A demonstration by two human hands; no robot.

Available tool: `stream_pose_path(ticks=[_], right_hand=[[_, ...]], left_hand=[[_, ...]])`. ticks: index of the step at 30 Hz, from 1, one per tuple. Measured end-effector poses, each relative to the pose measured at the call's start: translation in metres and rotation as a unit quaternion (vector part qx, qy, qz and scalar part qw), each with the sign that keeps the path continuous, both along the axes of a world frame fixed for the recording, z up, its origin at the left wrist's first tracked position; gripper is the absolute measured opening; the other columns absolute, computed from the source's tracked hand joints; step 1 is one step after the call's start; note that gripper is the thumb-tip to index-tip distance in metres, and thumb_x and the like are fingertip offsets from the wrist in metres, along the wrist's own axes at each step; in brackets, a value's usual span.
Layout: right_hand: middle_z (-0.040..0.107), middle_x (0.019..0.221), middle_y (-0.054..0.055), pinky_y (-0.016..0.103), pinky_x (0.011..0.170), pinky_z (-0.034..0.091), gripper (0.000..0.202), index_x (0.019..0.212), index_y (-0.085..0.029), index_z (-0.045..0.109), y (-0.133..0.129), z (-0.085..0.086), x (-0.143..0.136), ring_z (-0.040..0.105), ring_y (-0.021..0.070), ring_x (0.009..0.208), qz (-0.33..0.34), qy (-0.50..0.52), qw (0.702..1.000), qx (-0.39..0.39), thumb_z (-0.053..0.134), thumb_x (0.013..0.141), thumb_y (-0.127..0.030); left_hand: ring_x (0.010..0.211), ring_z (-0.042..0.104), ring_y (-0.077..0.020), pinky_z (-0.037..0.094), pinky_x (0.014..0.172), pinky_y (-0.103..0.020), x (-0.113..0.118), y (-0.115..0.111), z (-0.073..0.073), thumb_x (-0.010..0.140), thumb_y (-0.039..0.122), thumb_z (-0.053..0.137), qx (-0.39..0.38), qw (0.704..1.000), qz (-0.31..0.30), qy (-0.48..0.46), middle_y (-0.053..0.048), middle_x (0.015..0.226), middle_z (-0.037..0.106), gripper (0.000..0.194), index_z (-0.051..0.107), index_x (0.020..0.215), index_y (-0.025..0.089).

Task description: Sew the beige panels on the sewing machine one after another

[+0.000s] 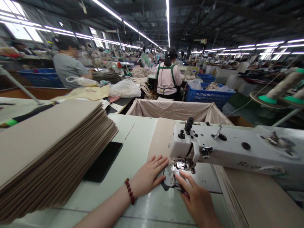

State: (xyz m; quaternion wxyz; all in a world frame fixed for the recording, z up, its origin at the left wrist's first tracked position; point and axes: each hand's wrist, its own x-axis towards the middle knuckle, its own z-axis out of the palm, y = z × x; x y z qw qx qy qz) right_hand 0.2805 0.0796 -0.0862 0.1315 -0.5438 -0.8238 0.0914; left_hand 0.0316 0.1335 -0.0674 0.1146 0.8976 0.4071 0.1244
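Two bare hands worked at one white sewing machine (237, 145) on a pale green table (135, 133). The left hand (150, 174), with one dark red beaded bracelet (129, 191) at its wrist, lay flat with its fingers nearly together, their tips on the near edge of a single beige fabric panel (160, 136). That panel lay on the table left of the machine head, reaching toward the far edge. The right hand (199, 196) was partly curled, two fingers stretched to the needle plate (170, 177) just below the one presser foot (182, 164); whether it gripped the small dark object under its fingers could not be told. Two stacks of beige panels flanked the hands: a tall left stack (54, 126) and a lower right stack (263, 193) partly beneath the machine arm. One black flat slab (104, 161) lay beside the tall one. Beyond stood one cloth-lined bin (171, 109), two people (168, 76) and three blue baskets (209, 96); two thread cones (282, 84) were at the right.
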Motion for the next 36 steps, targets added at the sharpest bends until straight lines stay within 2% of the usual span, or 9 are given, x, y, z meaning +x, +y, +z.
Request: stream_pose_path(ticks=[10, 19, 26, 33, 36], right_hand=[[0.047, 0.143, -0.001, 0.034, 0.078, 0.058, 0.069, 0.137, -0.038, 0.045, 0.001, -0.004, 0.001, 0.067, 0.0212, 0.096, -0.002, -0.001, 1.0, 0.01, 0.054, 0.077, -0.007], [0.049, 0.142, -0.001, 0.033, 0.082, 0.056, 0.066, 0.136, -0.037, 0.047, -0.001, 0.01, -0.001, 0.066, 0.0198, 0.099, -0.005, 0.009, 1.0, -0.002, 0.054, 0.078, -0.007], [0.049, 0.142, 0.0, 0.035, 0.083, 0.056, 0.066, 0.135, -0.037, 0.048, -0.001, 0.012, -0.003, 0.066, 0.0206, 0.101, -0.012, 0.001, 1.0, -0.015, 0.056, 0.077, -0.006], [0.053, 0.138, -0.002, 0.032, 0.085, 0.054, 0.062, 0.131, -0.037, 0.053, -0.005, 0.02, -0.008, 0.066, 0.0187, 0.101, -0.035, 0.007, 0.999, 0.002, 0.059, 0.078, -0.006], [0.053, 0.138, -0.002, 0.031, 0.086, 0.053, 0.06, 0.132, -0.038, 0.052, -0.006, 0.022, -0.006, 0.065, 0.0182, 0.103, -0.029, 0.015, 0.999, 0.006, 0.058, 0.08, -0.008]], left_hand=[[0.143, 0.024, -0.0235, 0.02, 0.118, -0.047, 0.0, 0.0, 0.002, 0.1, 0.041, 0.045, -0.004, 1.0, -0.001, 0.002, -0.002, 0.155, 0.027, 0.06, 0.019, 0.152, 0.028], [0.142, 0.027, -0.0236, 0.021, 0.117, -0.047, 0.0, 0.001, 0.002, 0.099, 0.038, 0.046, 0.001, 1.0, 0.002, -0.015, -0.002, 0.153, 0.032, 0.056, 0.026, 0.151, 0.029], [0.142, 0.026, -0.0226, 0.021, 0.117, -0.046, 0.001, -0.001, 0.003, 0.1, 0.039, 0.045, 0.01, 1.0, -0.001, -0.011, -0.002, 0.153, 0.033, 0.055, 0.026, 0.15, 0.028], [0.144, 0.018, -0.0267, 0.02, 0.117, -0.048, 0.001, -0.003, -0.003, 0.098, 0.042, 0.047, 0.035, 0.999, 0.023, -0.019, -0.01, 0.157, 0.021, 0.066, 0.017, 0.153, 0.02], [0.142, 0.025, -0.0277, 0.022, 0.116, -0.047, 0.001, -0.002, -0.001, 0.095, 0.047, 0.051, 0.046, 0.998, 0.041, -0.026, -0.011, 0.154, 0.029, 0.07, 0.02, 0.152, 0.019]])
